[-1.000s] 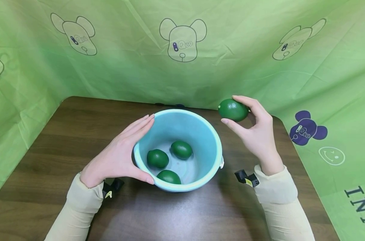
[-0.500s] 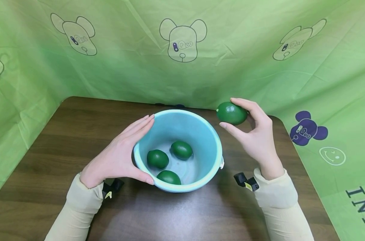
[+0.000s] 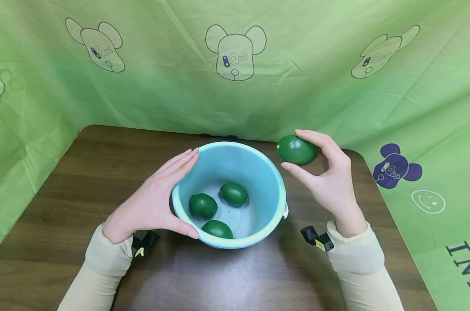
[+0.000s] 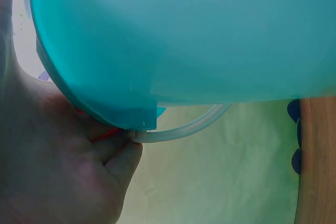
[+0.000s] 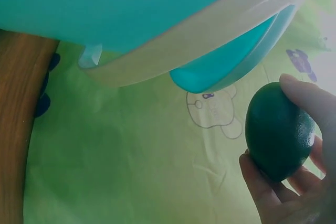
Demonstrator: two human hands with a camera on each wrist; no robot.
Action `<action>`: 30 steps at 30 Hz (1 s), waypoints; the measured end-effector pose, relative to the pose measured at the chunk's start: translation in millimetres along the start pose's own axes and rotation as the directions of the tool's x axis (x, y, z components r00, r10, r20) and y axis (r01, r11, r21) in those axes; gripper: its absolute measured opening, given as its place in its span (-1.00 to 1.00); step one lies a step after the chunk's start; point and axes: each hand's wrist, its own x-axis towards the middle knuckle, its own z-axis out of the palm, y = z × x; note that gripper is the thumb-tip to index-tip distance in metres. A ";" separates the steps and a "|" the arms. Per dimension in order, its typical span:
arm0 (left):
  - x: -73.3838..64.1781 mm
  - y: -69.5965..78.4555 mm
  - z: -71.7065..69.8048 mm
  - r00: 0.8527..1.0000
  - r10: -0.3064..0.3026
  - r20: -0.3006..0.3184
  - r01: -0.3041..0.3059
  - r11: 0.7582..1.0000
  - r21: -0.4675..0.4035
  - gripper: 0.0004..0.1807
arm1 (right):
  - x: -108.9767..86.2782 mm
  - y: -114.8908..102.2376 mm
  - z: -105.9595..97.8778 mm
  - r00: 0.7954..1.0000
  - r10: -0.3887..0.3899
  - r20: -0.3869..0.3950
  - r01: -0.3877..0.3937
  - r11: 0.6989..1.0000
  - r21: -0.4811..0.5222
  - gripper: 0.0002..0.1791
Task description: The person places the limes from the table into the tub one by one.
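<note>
A light blue bucket (image 3: 228, 240) stands on the table with several green limes in view. Three of them lie on its floor: a lime (image 3: 203, 205) at the left, another lime (image 3: 234, 194) at the back and a third lime (image 3: 217, 229) partly behind the front rim. My left hand (image 3: 151, 201) holds the bucket's left side, thumb at the front of the rim and fingers farther back. In the left wrist view the fingers reach beneath the rim by the handle. Right of the bucket, my right hand (image 3: 329, 172) pinches a lime (image 3: 297, 150) between thumb and fingers, above the table.
The brown wooden table (image 3: 102, 172) has rounded back corners. A green printed cloth (image 3: 235, 103) hangs behind it and at both sides. The bucket's pale handle (image 5: 157, 51) hangs along its outer wall in the right wrist view. Small wrist cameras (image 3: 316, 238) sit at the cuffs.
My right hand has come slightly down and toward the bucket with the lime in its fingers. The left hand, the bucket and the limes inside have stayed put.
</note>
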 end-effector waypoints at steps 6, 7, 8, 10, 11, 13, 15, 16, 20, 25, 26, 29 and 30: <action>0.5 0.1 -0.1 1.000 0.005 0.000 -0.005 1.000 0.000 0.58 | -1.8 -3.8 0.2 1.000 -0.007 0.010 0.007 1.000 0.007 -0.25; 0.5 0.2 -0.1 1.000 0.005 0.000 -0.005 1.000 0.001 0.58 | -2.1 -4.3 0.3 1.000 -0.008 0.012 0.007 1.000 0.010 -0.25; 0.5 0.2 0.0 1.000 0.006 -0.001 -0.006 1.000 0.003 0.58 | -2.5 -4.6 0.5 1.000 -0.008 0.014 0.008 1.000 0.013 -0.25; 0.5 0.0 0.3 1.000 0.010 -0.002 -0.010 1.000 0.007 0.59 | -3.1 -5.2 0.7 1.000 -0.009 0.018 0.009 1.000 0.022 -0.24; 0.4 -0.1 0.4 1.000 0.012 -0.003 -0.012 1.000 0.008 0.59 | -3.4 -5.5 1.0 1.000 -0.011 0.020 0.010 1.000 0.027 -0.24; 0.3 -0.5 0.6 1.000 0.016 -0.006 -0.016 1.000 0.012 0.59 | -4.0 -6.3 1.2 1.000 -0.014 0.024 0.013 0.999 0.032 -0.24; 0.2 -0.8 0.8 1.000 0.021 -0.009 -0.021 1.000 0.014 0.59 | -4.4 -7.3 1.5 0.999 -0.019 0.025 0.018 0.999 0.037 -0.24; 0.2 -0.9 0.9 1.000 0.021 -0.010 -0.021 1.000 0.013 0.59 | -4.6 -7.9 1.6 0.999 -0.022 0.026 0.021 0.999 0.038 -0.24; 0.2 -1.2 1.3 1.000 0.025 -0.012 -0.025 1.000 0.011 0.59 | -5.2 -11.0 2.0 0.999 -0.036 0.028 0.035 0.999 0.038 -0.24; 0.4 -1.2 1.2 1.000 0.026 -0.014 -0.026 1.000 0.011 0.59 | -6.0 -15.6 2.9 0.998 -0.049 0.041 0.047 0.998 0.041 -0.24; 0.4 -1.2 1.2 1.000 0.027 -0.014 -0.027 1.000 0.011 0.59 | -6.2 -16.5 3.0 0.998 -0.051 0.044 0.049 0.998 0.043 -0.24; 0.6 -1.1 1.1 1.000 0.028 -0.013 -0.028 1.000 0.009 0.58 | -6.9 -18.7 3.5 0.997 -0.058 0.049 0.056 0.997 0.044 -0.24; 0.6 -1.1 1.0 1.000 0.028 -0.013 -0.028 1.000 0.007 0.58 | -7.1 -19.2 3.6 0.997 -0.060 0.051 0.058 0.997 0.043 -0.24</action>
